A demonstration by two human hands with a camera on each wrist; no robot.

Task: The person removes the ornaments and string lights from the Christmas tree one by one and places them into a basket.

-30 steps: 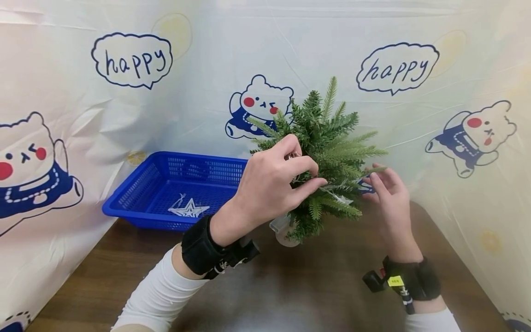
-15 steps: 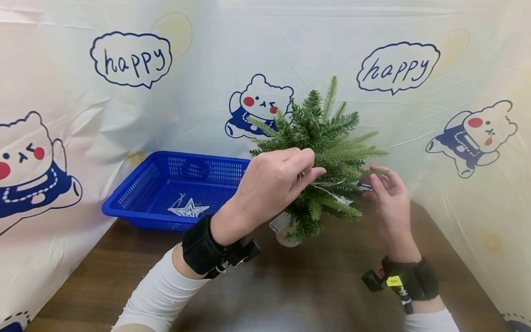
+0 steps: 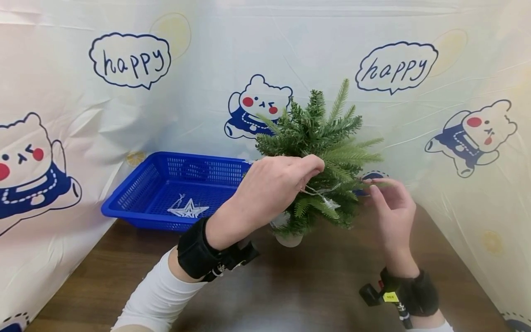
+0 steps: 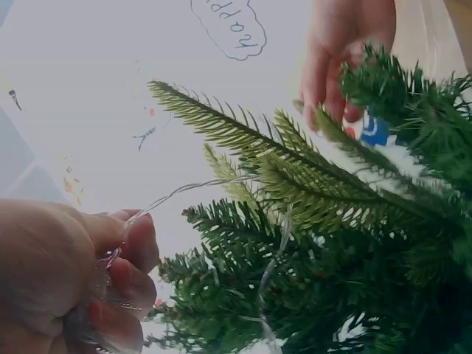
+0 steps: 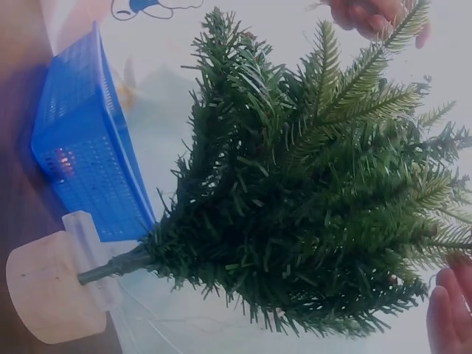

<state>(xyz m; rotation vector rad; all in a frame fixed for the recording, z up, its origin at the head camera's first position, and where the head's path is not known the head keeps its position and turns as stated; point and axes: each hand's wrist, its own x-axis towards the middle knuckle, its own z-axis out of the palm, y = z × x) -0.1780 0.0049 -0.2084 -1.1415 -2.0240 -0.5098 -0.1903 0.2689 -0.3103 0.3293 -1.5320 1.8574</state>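
Star [image 3: 190,210] lies in basket [image 3: 151,222] left of tree [image 3: 317,131]

We're seeing a tree [image 3: 319,131] that looks like rough, bristly plastic, mostly matt, plus wire [image 4: 166,193] in glossy clear plastic. The basket [image 3: 120,213] is smooth plastic, the table [image 3: 290,295] wood-grained with a soft sheen. To us the backdrop [image 3: 332,27] seems creased, faintly shiny sheeting; wrist straps [image 3: 195,251] matt cloth, sleeves [image 3: 157,295] smooth knit.

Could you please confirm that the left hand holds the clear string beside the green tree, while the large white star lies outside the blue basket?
Not quite: the head view shows the large white star inside the blue basket. The left hand does hold the clear string beside the green tree.
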